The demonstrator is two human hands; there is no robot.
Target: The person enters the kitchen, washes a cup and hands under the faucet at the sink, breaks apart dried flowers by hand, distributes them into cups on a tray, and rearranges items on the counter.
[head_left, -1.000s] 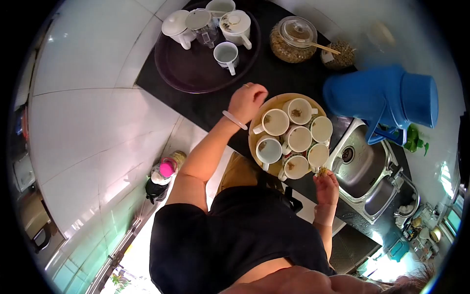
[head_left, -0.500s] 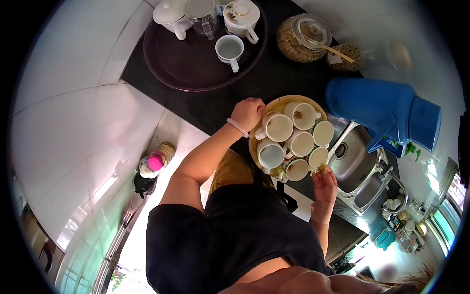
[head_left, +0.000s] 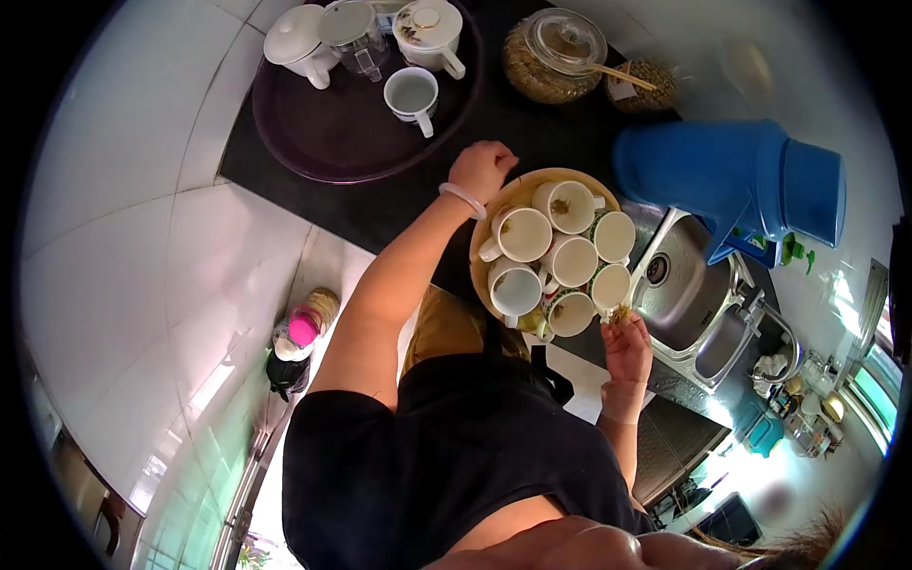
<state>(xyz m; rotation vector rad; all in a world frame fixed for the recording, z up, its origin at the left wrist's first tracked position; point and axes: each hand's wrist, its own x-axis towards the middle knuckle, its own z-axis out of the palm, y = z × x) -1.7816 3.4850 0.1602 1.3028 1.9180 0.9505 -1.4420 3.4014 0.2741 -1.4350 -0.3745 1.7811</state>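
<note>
On the counter stands a round, light wooden-looking tray packed with several white cups. Small tufts of dried flowers lie in the far cup and the far-left cup; the near-left cup looks empty. My left hand, a pale bangle on its wrist, is just beyond the tray's far-left rim. Its fingers are curled and whatever they hold, if anything, is hidden. Between the fingertips of my right hand is a clump of dried flowers, right by the near-right cup.
A dark oval tray with a lidded pot, a clear jug and cups stands at the far left. A glass jar holds wooden chopsticks across its top. A blue thermos flask stands beside the steel sink on the right.
My left hand has moved off the tray's edge, away from the far-left cup, where a dried tuft now shows. My right hand stays by the near-right cup with its clump. The view has shifted slightly.
</note>
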